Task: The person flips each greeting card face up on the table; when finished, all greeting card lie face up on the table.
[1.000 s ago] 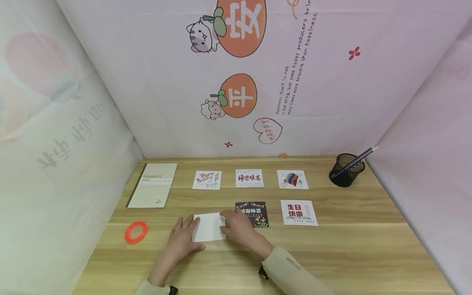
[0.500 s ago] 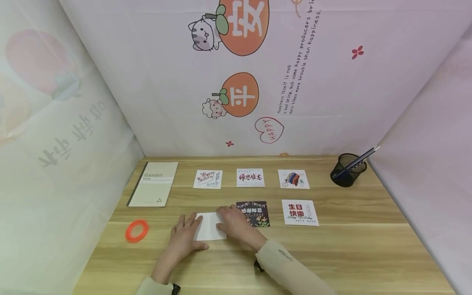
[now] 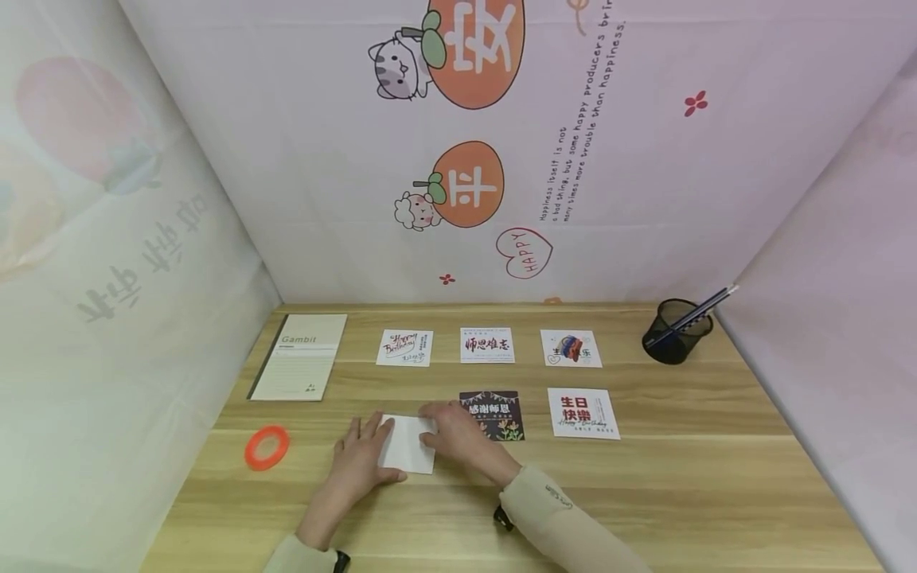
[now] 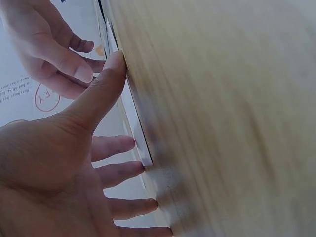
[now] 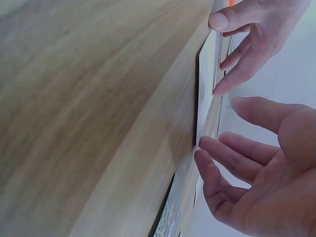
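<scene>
A plain white square card (image 3: pixel 406 446) lies on the wooden table between the two hands. My left hand (image 3: pixel 358 461) rests at its left side with fingers spread and thumb along the near side. In the left wrist view the fingertips (image 4: pixel 148 203) reach down to the table beside the card's edge. At the card's right side is my right hand (image 3: pixel 454 434), its fingertips touching the edge. The right wrist view shows those fingers (image 5: pixel 237 163) loosely bent, thumb apart from them. Partly behind the right hand lies a dark card (image 3: pixel 501 410) with Chinese lettering and flowers.
Several printed cards lie beyond and to the right, among them a birthday card (image 3: pixel 583 414). A notebook (image 3: pixel 297 358) and an orange tape roll (image 3: pixel 251 448) are at left. A black mesh pen cup (image 3: pixel 669 338) stands back right, near the wall (image 3: pixel 609 263).
The white card has turned slightly, its lower right corner coming nearer. My right hand has shifted a little left; the left hand stays by the card.
</scene>
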### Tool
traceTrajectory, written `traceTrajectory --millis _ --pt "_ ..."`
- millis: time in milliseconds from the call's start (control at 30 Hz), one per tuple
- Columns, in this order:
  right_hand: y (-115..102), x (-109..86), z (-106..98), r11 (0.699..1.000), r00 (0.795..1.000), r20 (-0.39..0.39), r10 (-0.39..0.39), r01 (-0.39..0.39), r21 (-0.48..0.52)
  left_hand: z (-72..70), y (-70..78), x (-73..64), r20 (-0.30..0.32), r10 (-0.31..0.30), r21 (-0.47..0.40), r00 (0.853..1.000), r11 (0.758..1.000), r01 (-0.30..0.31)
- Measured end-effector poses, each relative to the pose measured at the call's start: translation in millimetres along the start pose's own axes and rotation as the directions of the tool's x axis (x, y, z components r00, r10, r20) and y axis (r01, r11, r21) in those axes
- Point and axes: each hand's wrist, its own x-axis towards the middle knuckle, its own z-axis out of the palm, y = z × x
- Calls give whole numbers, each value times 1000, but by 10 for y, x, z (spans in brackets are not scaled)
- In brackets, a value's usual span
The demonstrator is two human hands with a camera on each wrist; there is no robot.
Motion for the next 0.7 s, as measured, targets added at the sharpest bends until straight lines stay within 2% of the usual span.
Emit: traceTrajectory --millis 367,533,700 --pt "-26 5 -12 992 1000 29 9 -13 129 -12 26 -14 -19 18 6 1000 1000 -17" --pt "-39 25 -16 984 999 39 27 -33 173 3 17 -9 -11 20 9 1000 1000 -20" --pt "-25 32 -6 973 999 16 34 -37 229 3 17 -16 7 28 22 1000 999 -28"
